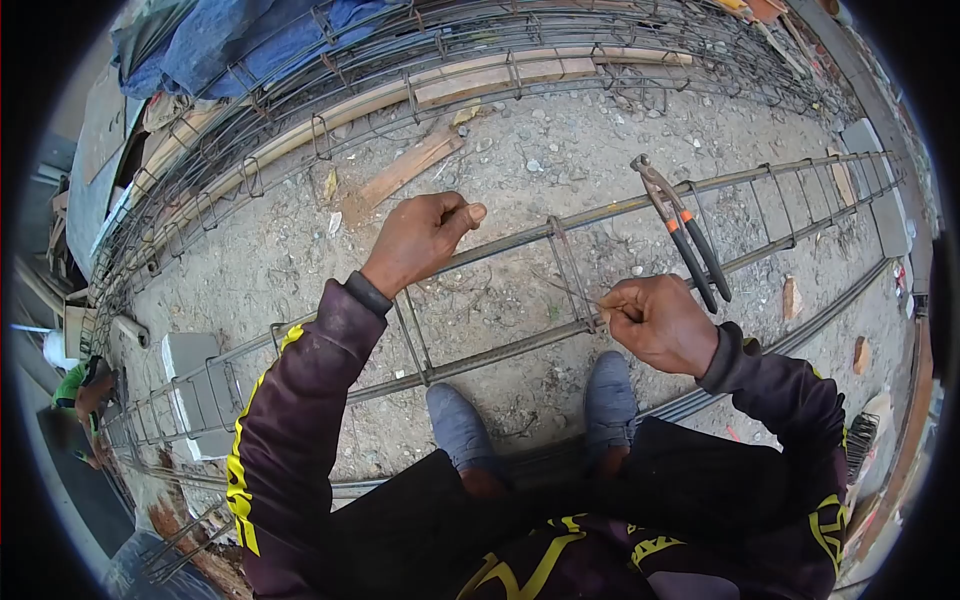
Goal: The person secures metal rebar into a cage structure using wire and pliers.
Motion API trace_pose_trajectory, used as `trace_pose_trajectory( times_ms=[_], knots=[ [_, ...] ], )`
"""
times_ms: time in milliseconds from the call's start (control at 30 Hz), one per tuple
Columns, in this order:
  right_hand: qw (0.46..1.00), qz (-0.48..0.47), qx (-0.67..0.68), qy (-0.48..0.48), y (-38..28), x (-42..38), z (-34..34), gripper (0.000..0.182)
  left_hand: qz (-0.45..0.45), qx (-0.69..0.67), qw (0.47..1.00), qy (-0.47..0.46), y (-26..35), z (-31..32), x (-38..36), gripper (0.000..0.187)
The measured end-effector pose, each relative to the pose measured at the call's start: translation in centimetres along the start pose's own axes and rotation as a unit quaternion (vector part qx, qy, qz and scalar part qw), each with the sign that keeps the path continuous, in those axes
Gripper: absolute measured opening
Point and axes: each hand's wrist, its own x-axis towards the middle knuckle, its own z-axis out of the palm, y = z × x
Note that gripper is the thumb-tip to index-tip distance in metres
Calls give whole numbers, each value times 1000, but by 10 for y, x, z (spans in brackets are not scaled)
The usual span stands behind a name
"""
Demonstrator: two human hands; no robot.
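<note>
A long rebar cage (480, 356) of bars and square stirrups runs across in front of my feet. My right hand (660, 322) is closed in a pinch on a thin tie wire (560, 287), beside a stirrup (568, 262) at the near bar. Over the far bar, my left hand (422, 238) has its fingers curled and its thumb pointing right; whatever it may hold is hidden. Pincers (680, 232) with black and orange handles rest across the cage, just beyond my right hand.
Light blocks (190, 375) (876, 190) stand under both ends of the cage. More rebar cages (400, 85) lie at the back, by a blue tarp (230, 45). A wood offcut (412, 170) lies on the gravelly ground. Another person (80, 395) crouches at the far left.
</note>
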Motion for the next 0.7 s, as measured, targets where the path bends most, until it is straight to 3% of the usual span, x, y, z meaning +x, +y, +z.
trace_pose_trajectory(
  times_ms=[100, 233, 367, 467, 700],
  knots=[
    [997, -40, -64, 13, -2, 8, 13, 27, -4, 55, 998, -19, -1, 19, 11, 50],
    [990, -95, -72, 71, -2, 14, 23, 23, -88, 24, 989, -116, 0, 33, 26, 54],
    [978, -150, -109, 92, 3, 19, 32, 18, -175, -92, 966, -165, 6, 32, 39, 54],
    [967, -153, -175, 102, 6, 26, 40, 16, -156, -134, 950, -236, 5, 36, 48, 48],
    [927, -192, -310, 91, 5, 38, 46, 24, -183, -262, 928, -194, 13, 52, 55, 37]
  ],
)
